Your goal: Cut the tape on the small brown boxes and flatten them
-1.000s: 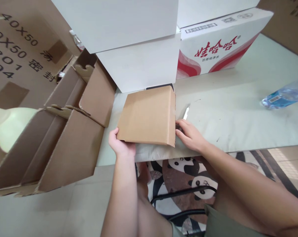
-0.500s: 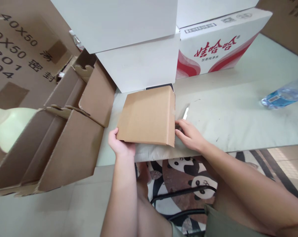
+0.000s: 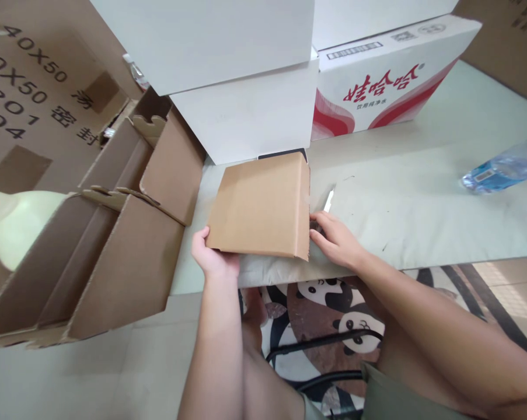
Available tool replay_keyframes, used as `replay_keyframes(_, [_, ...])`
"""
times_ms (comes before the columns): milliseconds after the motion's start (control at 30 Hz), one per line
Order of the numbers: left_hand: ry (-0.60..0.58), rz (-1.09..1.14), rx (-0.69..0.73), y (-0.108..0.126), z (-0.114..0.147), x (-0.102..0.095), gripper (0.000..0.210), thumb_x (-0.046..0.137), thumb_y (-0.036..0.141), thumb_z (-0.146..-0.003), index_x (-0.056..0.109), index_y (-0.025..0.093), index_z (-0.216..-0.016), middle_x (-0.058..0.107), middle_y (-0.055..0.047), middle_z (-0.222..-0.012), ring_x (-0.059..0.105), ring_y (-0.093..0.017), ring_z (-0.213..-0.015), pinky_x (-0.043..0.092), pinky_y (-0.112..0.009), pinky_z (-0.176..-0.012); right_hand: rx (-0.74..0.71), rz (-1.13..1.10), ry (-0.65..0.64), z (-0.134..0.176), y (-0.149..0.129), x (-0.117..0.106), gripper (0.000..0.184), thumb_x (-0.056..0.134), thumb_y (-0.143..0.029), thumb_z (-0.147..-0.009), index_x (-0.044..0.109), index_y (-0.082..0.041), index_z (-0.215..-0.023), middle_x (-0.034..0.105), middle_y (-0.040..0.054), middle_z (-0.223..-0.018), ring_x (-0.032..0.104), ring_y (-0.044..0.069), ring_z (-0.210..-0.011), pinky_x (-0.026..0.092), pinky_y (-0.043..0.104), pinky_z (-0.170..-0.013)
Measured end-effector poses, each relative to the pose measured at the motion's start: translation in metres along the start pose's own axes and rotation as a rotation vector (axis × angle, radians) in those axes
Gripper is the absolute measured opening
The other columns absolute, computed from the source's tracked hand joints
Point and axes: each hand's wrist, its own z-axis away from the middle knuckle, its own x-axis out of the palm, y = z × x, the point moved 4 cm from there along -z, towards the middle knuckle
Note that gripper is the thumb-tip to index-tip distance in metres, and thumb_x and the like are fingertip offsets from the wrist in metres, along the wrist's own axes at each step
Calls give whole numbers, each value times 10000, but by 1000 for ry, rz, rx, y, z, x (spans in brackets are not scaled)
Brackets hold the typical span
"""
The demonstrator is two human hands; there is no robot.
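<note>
A small plain brown cardboard box [image 3: 257,204] lies over the light tabletop, with a narrow folded strip along its right side. My left hand [image 3: 214,254] grips its near left corner, thumb on top and the other fingers hidden underneath. At the right edge of the box is my right hand [image 3: 333,238], thumb and index finger curled towards the cardboard. What lies between those fingertips is partly hidden and cannot be made out. A slim white tool like a craft knife [image 3: 329,200] shows just beyond this hand; its near end disappears behind the fingers.
Open brown cardboard cartons [image 3: 123,268] stand close on the left. White boxes [image 3: 250,111] and a red-and-white water carton [image 3: 377,81] line the back. A clear plastic bottle [image 3: 495,175] lies at the right. A dark flat object [image 3: 283,154] is partly behind the small box.
</note>
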Motion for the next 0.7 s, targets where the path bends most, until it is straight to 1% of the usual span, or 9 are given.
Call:
replay_keyframes(100, [-12,-9,-3,0,-1,0,252,586,363,-639,652,181,-801,681,-65,-849,641,-230,-837,471,-306,-702,5,5,-9,0,-1,0,358,394,-400,-954,603,-174,-1136,674,135,-1002,628,295,-926,501,463,-848])
replay_keyframes(200, [6,-9,-1,0,1,0,253,578,359,-645,658,181,-807,687,-68,-853,646,-241,-856,472,-311,-705,15,4,-20,0,-1,-1,362,401,-398,-949,604,-162,-1134,676,146,-1024,631,301,-950,496,466,-865])
replay_keyframes(400, [37,17,-18,1,5,4,227,573,343,-639,651,177,-772,687,-65,-836,635,-214,-809,473,-292,-682,19,4,-24,1,0,1,372,401,-398,-944,603,-150,-1135,663,145,-998,621,309,-943,492,479,-852])
replay_keyframes(700, [22,-4,5,1,3,3,217,570,361,-640,632,184,-749,681,-66,-823,637,-216,-804,471,-294,-678,27,21,-41,2,-1,4,351,404,-386,-939,602,-155,-1114,662,150,-1013,612,315,-958,475,498,-865])
